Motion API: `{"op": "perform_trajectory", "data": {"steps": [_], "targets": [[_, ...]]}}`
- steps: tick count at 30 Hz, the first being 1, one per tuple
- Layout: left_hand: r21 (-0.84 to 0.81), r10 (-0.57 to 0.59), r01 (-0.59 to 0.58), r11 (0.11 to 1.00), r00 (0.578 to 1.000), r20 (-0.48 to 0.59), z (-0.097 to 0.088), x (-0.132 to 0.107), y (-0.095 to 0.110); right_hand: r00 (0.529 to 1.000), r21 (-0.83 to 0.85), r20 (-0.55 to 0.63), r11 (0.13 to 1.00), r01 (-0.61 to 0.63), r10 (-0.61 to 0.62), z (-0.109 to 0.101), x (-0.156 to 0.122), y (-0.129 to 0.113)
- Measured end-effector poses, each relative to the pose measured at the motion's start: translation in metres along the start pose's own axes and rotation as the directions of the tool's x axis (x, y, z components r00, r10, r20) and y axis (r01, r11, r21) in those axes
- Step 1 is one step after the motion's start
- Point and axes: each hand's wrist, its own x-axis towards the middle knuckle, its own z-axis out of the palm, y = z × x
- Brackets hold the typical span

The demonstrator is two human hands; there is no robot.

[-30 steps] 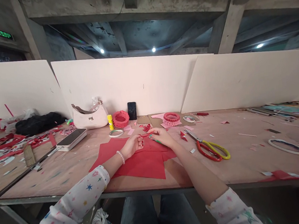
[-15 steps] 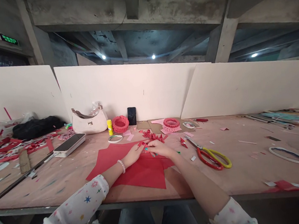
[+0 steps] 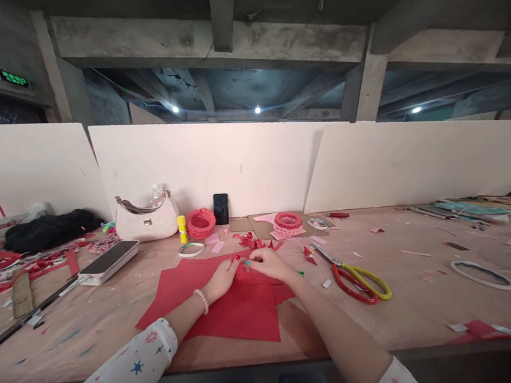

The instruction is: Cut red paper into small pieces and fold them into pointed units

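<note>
My left hand (image 3: pixel 221 279), with a beaded bracelet at the wrist, is closed with its thumb on a small red paper piece (image 3: pixel 244 269), largely hidden by the fingers. From the other side my right hand (image 3: pixel 270 263) pinches at the same piece. Both hands are just above overlapping red paper sheets (image 3: pixel 231 314) spread on the table. Small folded red paper pieces (image 3: pixel 249 240) lie in a heap just beyond my fingers. One more folded red piece (image 3: pixel 309 256) sits to the right, beside scissors (image 3: pixel 358 279) with red and yellow handles.
Behind stand a white handbag (image 3: pixel 146 221), yellow glue stick (image 3: pixel 182 229), red paper ring (image 3: pixel 201 223), black phone (image 3: pixel 221 209) and a red-and-pink ring stack (image 3: pixel 288 223). Tape rolls (image 3: pixel 191 249) lie about. A white device (image 3: pixel 109 263) with a cable and red scraps (image 3: pixel 40 260) occupy the left.
My hands have drawn slightly apart, and the right fingers have bent into a pinch. The whole scene sits lower in view, as the head has tilted up.
</note>
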Motion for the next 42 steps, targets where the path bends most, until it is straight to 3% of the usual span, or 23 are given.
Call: {"op": "perform_trajectory", "data": {"steps": [3, 7, 9, 12, 15, 19, 24, 29, 37, 42], "targets": [[0.075, 0.045, -0.053, 0.996, 0.993, 0.108, 0.001, -0.001, -0.003, 0.983, -0.003, -0.165, 0.997, 0.078, -0.077, 0.0, 0.001, -0.002], [0.166, 0.029, -0.044, 0.985, 0.996, 0.089, 0.004, -0.001, -0.007, 0.981, 0.014, -0.081, 0.984, 0.177, -0.175, 0.007, 0.002, -0.005], [0.197, 0.015, -0.032, 0.98, 0.996, 0.083, 0.006, -0.002, -0.007, 0.984, 0.004, -0.076, 0.987, 0.162, -0.162, 0.01, 0.003, -0.005], [0.138, 0.003, -0.02, 0.99, 0.992, 0.127, 0.006, -0.003, -0.003, 0.977, 0.012, -0.189, 0.994, 0.108, -0.103, 0.007, 0.006, -0.001], [0.087, -0.007, -0.002, 0.996, 0.995, 0.104, 0.006, -0.002, 0.0, 0.964, 0.016, -0.26, 0.998, 0.06, -0.053, 0.0, 0.007, 0.003], [0.223, 0.033, -0.039, 0.974, 0.999, 0.032, 0.001, -0.001, -0.001, 0.971, -0.025, -0.238, 0.999, 0.025, -0.031, -0.001, 0.007, 0.007], [0.536, 0.079, -0.102, 0.838, 0.995, 0.066, -0.004, -0.004, 0.002, 0.978, -0.047, -0.129, 0.986, 0.159, -0.164, 0.007, 0.004, 0.007], [0.711, 0.105, -0.148, 0.687, 0.989, 0.103, -0.005, -0.007, 0.008, 0.981, -0.136, -0.051, 0.975, 0.176, -0.185, 0.008, 0.001, 0.007], [0.815, 0.074, -0.157, 0.558, 0.987, 0.14, -0.01, -0.005, 0.018, 0.977, -0.116, -0.028, 0.972, 0.205, -0.209, 0.008, 0.0, 0.005], [0.891, 0.081, -0.207, 0.403, 0.978, 0.191, -0.017, -0.008, 0.028, 0.981, -0.073, 0.016, 0.978, 0.196, -0.195, 0.007, -0.001, -0.002]]}}
